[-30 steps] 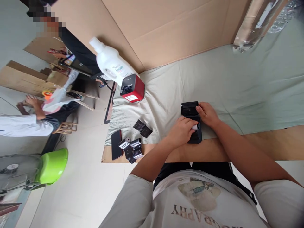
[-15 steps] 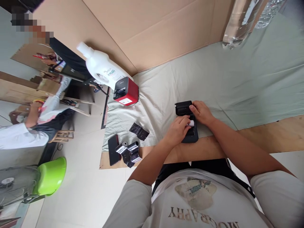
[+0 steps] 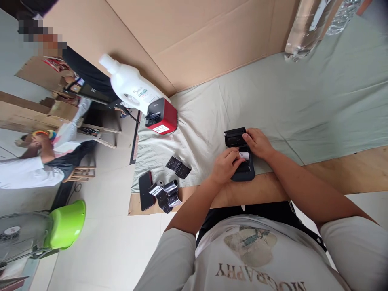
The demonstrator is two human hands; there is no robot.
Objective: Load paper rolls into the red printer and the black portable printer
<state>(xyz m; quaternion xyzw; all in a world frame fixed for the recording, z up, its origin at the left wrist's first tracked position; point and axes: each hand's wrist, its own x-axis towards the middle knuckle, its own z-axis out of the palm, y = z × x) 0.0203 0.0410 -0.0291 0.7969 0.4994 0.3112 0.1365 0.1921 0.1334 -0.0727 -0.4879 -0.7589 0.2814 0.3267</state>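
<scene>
On the cloth near the table's front edge lies a small dark printer (image 3: 249,173) with its lid (image 3: 235,138) raised away from me. A white paper roll (image 3: 244,155) sits over its open bay. The fingers and thumb of my left hand (image 3: 224,165) close on the roll's left end, hiding part of it. My right hand (image 3: 259,143) grips the lid's right side, its thumb on the inner face and the fingers behind.
To the left lie a phone (image 3: 146,190), curled black strips (image 3: 165,198) and a black folded piece (image 3: 178,167). Farther back are a red-and-black box-shaped device (image 3: 163,117) and a white jug (image 3: 130,83). A cardboard wall (image 3: 206,36) and a clear bottle (image 3: 306,32) border the back. A co-worker sits at left.
The fingers of my left hand have shifted slightly left on the paper roll, so more of it shows. My right hand stays on the lid.
</scene>
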